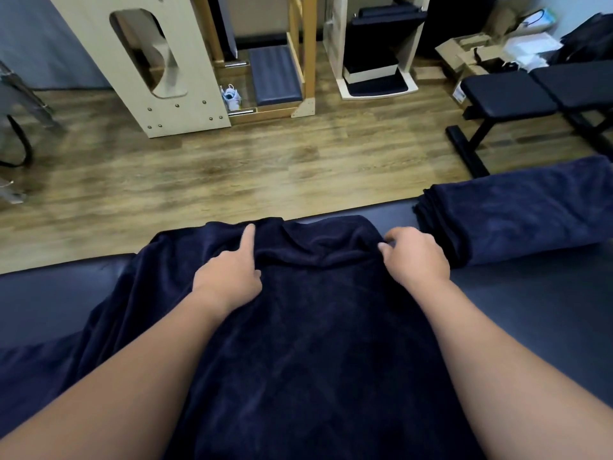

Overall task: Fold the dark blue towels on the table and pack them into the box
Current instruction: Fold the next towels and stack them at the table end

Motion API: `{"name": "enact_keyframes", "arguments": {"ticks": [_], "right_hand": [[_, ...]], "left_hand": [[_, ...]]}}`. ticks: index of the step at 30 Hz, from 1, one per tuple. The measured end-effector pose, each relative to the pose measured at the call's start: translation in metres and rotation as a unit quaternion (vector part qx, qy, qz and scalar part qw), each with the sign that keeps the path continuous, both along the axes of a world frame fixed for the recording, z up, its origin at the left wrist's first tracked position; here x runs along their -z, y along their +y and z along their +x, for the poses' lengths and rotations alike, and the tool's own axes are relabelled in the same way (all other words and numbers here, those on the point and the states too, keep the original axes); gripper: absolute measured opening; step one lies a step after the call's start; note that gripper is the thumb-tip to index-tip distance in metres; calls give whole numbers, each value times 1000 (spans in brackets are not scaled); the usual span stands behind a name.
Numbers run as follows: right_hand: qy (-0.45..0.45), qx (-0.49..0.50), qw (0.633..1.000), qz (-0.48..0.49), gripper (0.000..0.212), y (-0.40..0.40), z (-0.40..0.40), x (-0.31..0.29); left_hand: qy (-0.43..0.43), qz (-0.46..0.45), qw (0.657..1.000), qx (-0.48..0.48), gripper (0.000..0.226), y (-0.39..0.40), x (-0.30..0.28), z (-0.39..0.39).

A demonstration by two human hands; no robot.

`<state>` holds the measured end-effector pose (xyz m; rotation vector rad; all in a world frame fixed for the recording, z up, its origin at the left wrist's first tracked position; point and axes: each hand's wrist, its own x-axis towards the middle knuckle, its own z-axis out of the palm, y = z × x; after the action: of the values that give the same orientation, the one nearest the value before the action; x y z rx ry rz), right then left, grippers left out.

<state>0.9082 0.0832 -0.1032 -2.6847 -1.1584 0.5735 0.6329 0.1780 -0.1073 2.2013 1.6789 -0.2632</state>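
A dark blue towel (318, 327) lies spread and rumpled over the dark padded table (530, 293), reaching from its far edge toward me. My left hand (229, 273) rests on the towel with the index finger stretched toward the far edge and the other fingers curled into the cloth. My right hand (414, 257) pinches a fold of the same towel near its far right corner. A stack of folded dark blue towels (517, 214) sits on the table just to the right of that hand. No packing box is plainly in view.
Wooden floor lies beyond the table. A black bench (517, 97) stands at the far right, with opened cardboard boxes (464, 54) behind it. Pale wooden exercise frames (159, 68) stand at the back.
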Motion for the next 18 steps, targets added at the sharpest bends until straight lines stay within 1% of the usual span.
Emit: {"name": "enact_keyframes", "arguments": {"ticks": [2, 4, 6, 8, 9, 10, 11, 13, 14, 15, 16, 18], "right_hand": [[18, -14, 1000, -17, 25, 0, -2, 1], [32, -21, 999, -26, 24, -1, -4, 2], [26, -32, 998, -40, 20, 0, -4, 1], [24, -43, 997, -55, 14, 2, -6, -1], [18, -46, 997, -57, 17, 4, -8, -3], [3, -43, 998, -46, 18, 6, -10, -6], [-26, -31, 999, -14, 18, 7, -10, -10], [-95, 18, 991, 97, 17, 10, -6, -19], [-106, 44, 982, 150, 17, 12, -2, -22], [-103, 59, 977, 179, 18, 14, 1, -22], [-93, 54, 978, 177, 20, 15, 2, -20], [-84, 0, 990, 117, 34, 15, -1, -11]], "left_hand": [[-11, 15, 998, 63, 79, -8, 3, 4], [-12, 3, 995, 104, 71, -14, 8, 5], [-4, -22, 995, 96, 68, -15, 11, 6], [3, -41, 996, 85, 73, -17, 12, 7], [6, -43, 996, 83, 75, -18, 13, 7], [7, -44, 996, 78, 77, -19, 14, 6], [7, -47, 996, 70, 80, -18, 15, 6], [10, -58, 997, 47, 85, -16, 17, 4], [13, -61, 997, 38, 87, -16, 17, 5], [17, -61, 997, 35, 89, -16, 17, 5], [21, -60, 997, 34, 89, -17, 16, 6], [27, -62, 997, 36, 89, -18, 16, 9]]}}
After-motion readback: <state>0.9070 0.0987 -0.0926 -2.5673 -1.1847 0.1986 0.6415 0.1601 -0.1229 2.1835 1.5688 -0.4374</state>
